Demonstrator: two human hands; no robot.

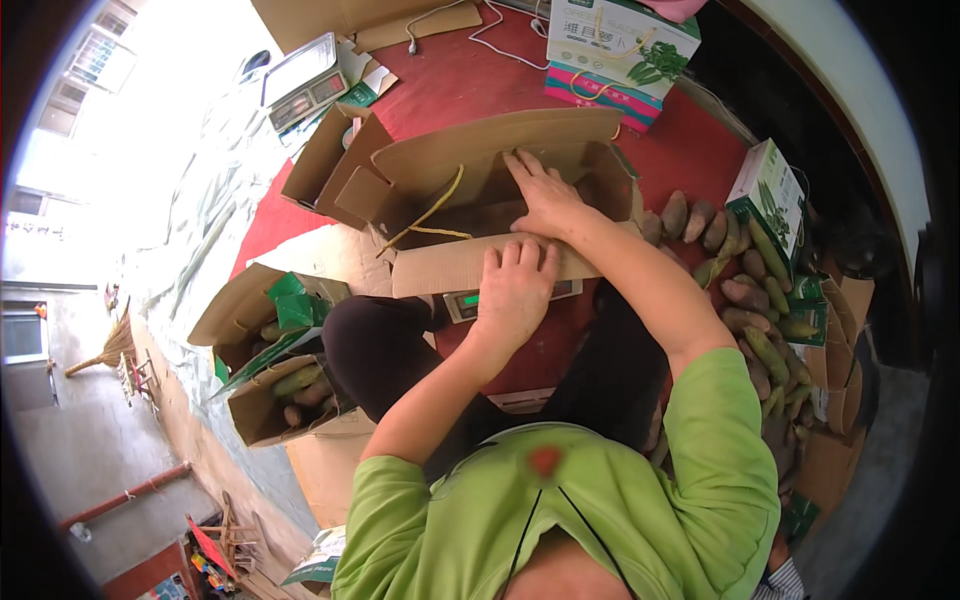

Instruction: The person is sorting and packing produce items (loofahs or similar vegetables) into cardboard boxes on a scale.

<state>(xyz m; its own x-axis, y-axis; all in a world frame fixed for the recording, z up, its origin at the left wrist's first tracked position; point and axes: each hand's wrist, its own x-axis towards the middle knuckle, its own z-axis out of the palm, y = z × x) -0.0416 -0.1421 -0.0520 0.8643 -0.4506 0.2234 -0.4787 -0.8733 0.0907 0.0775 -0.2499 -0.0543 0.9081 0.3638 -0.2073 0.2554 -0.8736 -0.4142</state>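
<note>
In front of my lap stands an open cardboard box (428, 279) with its flaps folded out and a yellow cord handle (440, 208) at its left part. My left hand (518, 290) lies with fingers stretched flat on the box's near flap. My right hand (546, 198) reaches over the box's opening, fingers spread, the fingertips at the far inner wall. Neither hand grasps anything. The inside is shaded, and I cannot make out what lies in it. Partly hidden under the box's near edge is a scale (462, 306) with a lit green display.
Reddish-brown tubers (742, 294) and long green radishes (765, 352) lie heaped at the right. Cartons with vegetables (292, 425) stand at the left. Another scale (300, 75) sits far left. Printed gift boxes (615, 45) stand at the far edge of the red surface (440, 75).
</note>
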